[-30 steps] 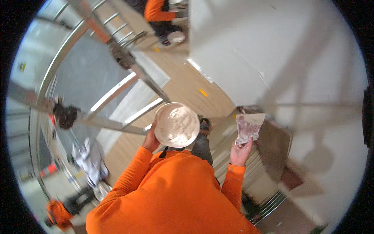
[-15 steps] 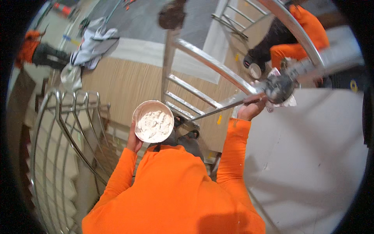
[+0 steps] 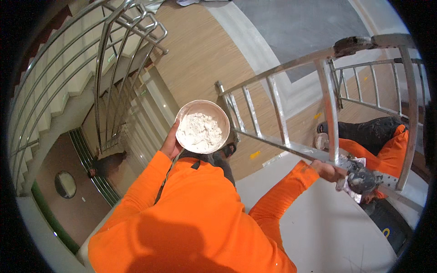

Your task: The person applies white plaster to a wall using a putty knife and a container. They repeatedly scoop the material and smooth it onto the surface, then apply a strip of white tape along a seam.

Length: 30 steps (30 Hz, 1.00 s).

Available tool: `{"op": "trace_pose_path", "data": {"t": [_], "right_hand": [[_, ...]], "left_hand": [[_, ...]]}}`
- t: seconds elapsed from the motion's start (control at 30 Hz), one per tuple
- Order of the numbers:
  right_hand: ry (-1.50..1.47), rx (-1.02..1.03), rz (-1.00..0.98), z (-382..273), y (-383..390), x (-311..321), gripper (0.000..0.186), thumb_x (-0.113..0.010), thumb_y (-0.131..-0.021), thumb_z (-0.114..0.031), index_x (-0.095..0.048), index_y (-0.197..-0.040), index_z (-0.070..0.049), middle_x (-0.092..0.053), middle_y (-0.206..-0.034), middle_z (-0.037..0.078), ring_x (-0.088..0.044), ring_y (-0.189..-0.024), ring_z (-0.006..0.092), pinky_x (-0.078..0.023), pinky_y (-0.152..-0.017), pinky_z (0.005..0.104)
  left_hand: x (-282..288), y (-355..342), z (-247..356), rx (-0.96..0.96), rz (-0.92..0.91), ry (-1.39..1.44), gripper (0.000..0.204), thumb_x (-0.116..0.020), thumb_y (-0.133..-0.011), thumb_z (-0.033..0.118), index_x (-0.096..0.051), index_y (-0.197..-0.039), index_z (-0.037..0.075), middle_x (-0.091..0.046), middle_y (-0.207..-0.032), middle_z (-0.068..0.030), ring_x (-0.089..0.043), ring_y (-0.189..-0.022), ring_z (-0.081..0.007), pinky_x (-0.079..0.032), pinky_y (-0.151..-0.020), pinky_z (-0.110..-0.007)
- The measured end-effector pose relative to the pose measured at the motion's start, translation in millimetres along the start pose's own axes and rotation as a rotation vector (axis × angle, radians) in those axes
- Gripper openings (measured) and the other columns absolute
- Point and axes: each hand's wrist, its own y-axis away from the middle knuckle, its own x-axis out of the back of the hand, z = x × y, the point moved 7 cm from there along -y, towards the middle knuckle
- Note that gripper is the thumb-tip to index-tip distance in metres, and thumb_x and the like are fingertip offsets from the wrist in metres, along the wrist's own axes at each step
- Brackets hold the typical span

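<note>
My left hand is wrapped round the side of a round, pale tub, its thumb near the rim. White, lumpy paste fills the open tub, which is held in front of my waist. Out to the right, my right hand closes on the rail of an aluminium ladder, beside a dark, paste-smeared hinge. The ladder leans across the right side, several rungs showing. Part of my right fingers is hidden behind the rail.
Curved metal railings border a stairwell at left, with a person down below. At right, another person in orange is low behind the ladder, near a second ladder. A pale grey surface and a black case lie lower right.
My view has turned, bringing the stairwell into sight at left. The ladder and my right hand now appear farther right and lower. The tub stays in my left hand.
</note>
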Motion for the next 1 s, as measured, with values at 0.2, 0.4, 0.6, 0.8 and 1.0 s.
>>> {"op": "trace_pose_path", "data": {"t": [0.2, 0.4, 0.6, 0.8, 1.0], "right_hand": [[0.135, 0.031, 0.063, 37.7, -17.9, -31.7, 0.051, -0.042, -0.100, -0.042, -0.056, -0.098, 0.007, -0.060, -0.096, 0.021, -0.059, -0.090, 0.0323, -0.047, -0.084, 0.0444], [0.242, 0.068, 0.161, 68.8, -29.5, -49.7, 0.054, -0.041, -0.101, -0.042, -0.056, -0.100, 0.010, -0.060, -0.095, 0.023, -0.059, -0.086, 0.0346, -0.047, -0.080, 0.0466], [0.277, 0.035, 0.265, 78.4, -42.7, -45.7, 0.057, -0.039, -0.101, -0.042, -0.056, -0.101, 0.013, -0.060, -0.093, 0.026, -0.060, -0.082, 0.0370, -0.047, -0.076, 0.0489], [0.532, 0.252, 0.342, 90.3, -57.3, -24.5, 0.056, -0.035, -0.106, -0.039, -0.056, -0.103, 0.014, -0.059, -0.093, 0.036, -0.061, -0.089, 0.0517, -0.045, -0.075, 0.0585], [0.347, 0.048, 0.360, 88.4, -60.8, -10.8, 0.061, -0.038, -0.105, -0.040, -0.061, -0.105, 0.017, -0.063, -0.101, 0.039, -0.061, -0.098, 0.0511, -0.047, -0.085, 0.0564]], "left_hand": [[7.4, -0.1, -7.8, 0.013, 0.071, 0.045, 0.069, -0.045, -0.102, 0.052, -0.038, -0.148, 0.001, -0.050, -0.146, -0.0161, -0.052, -0.131, -0.0267, -0.042, -0.111, -0.041], [10.5, 2.8, -9.9, 0.028, 0.089, -0.002, 0.071, -0.044, -0.102, 0.053, -0.035, -0.150, 0.002, -0.045, -0.150, -0.0170, -0.048, -0.135, -0.0294, -0.039, -0.114, -0.042], [4.1, -0.8, -9.2, -0.009, 0.059, 0.002, 0.073, -0.037, -0.103, 0.056, -0.028, -0.154, 0.005, -0.040, -0.154, -0.0156, -0.043, -0.139, -0.0305, -0.036, -0.116, -0.044], [14.0, -17.7, -1.0, -0.013, -0.014, -0.106, 0.073, -0.040, -0.102, 0.056, -0.029, -0.154, 0.005, -0.041, -0.153, -0.0147, -0.045, -0.138, -0.0301, -0.039, -0.114, -0.043], [16.4, -25.4, 6.1, 0.014, -0.024, -0.185, 0.075, -0.041, -0.101, 0.058, -0.029, -0.153, 0.005, -0.041, -0.153, -0.0155, -0.045, -0.137, -0.0314, -0.040, -0.114, -0.045]]}}
